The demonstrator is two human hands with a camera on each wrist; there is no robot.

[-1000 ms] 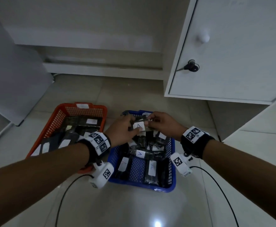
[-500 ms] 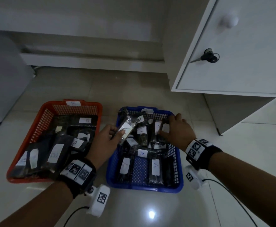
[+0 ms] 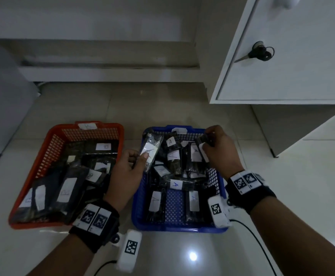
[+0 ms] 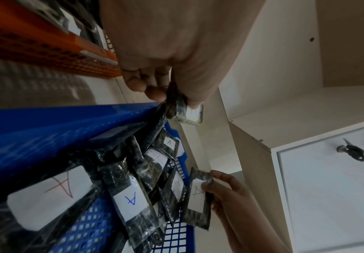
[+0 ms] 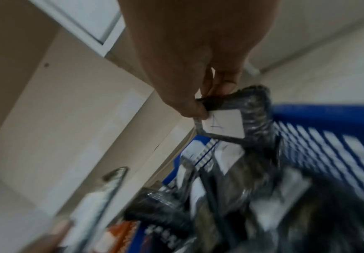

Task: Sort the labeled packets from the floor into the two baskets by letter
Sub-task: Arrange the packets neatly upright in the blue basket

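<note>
Both my hands are clamped on packets over the blue basket (image 3: 138,208): my left hand (image 3: 126,174) pinches an A-labeled packet (image 3: 150,152) at its near-left rim, and my right hand (image 3: 220,148) pinches another A packet (image 3: 202,145) by the far-right corner. I judge I'm mid-drop; next I should lower and release both onto the A pile, keeping clear of the orange basket (image 3: 53,144) of B packets just beside, with the white cabinet door (image 3: 294,56) close on the right

Two baskets (image 3: 121,136) (image 3: 140,198) on glossy floor (image 3: 182,255)
</note>
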